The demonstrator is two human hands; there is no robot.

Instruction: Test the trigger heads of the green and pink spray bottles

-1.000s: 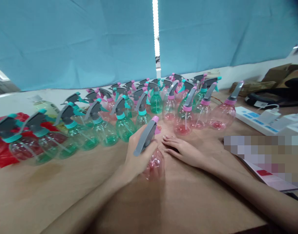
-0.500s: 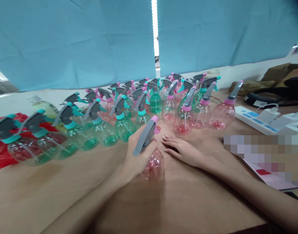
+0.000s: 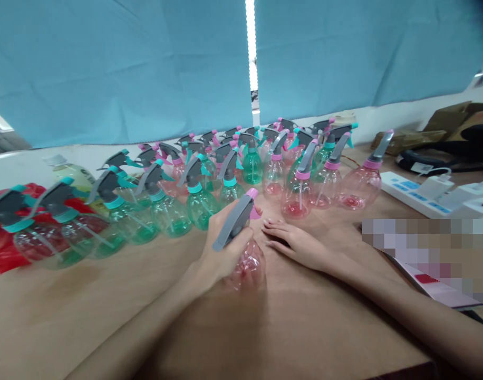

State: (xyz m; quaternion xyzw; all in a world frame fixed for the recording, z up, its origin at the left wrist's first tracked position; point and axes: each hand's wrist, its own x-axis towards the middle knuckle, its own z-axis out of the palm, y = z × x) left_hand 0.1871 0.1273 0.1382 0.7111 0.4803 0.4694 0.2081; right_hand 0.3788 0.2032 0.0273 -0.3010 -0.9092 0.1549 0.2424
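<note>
Right now your left hand (image 3: pixel 218 259) holds a pink bottle (image 3: pixel 252 264) near the middle of the surface (image 3: pixel 316 327). Its fingers are closed around the upper part, below the grey sprayer (image 3: pixel 232 226), with the thumb on the side towards your right hand. The bottle is roughly upright, its pink nozzle (image 3: pixel 251 193) pointing away from you; you cannot tell whether its base touches the surface.

Your right hand (image 3: pixel 300 248) lies palm down on the surface, just beside the bottle but apart from it. Its fingers (image 3: pixel 279 227) are stretched out, slightly spread and holding nothing.

Beyond your left hand, a row of green bottles (image 3: pixel 202 207) with teal collars runs off to your left, reaching a red bag (image 3: pixel 4 256) at the edge of view. Past your right hand stand more pink ones, the nearest (image 3: pixel 296 203) just beyond your fingertips. Behind both groups, green and pink bottles crowd together, partly hidden, before a blue curtain (image 3: pixel 126 68). Far right, a white power strip (image 3: pixel 403 191) with plugs (image 3: pixel 437 186) in it lies near a black strap (image 3: pixel 427 164).
</note>
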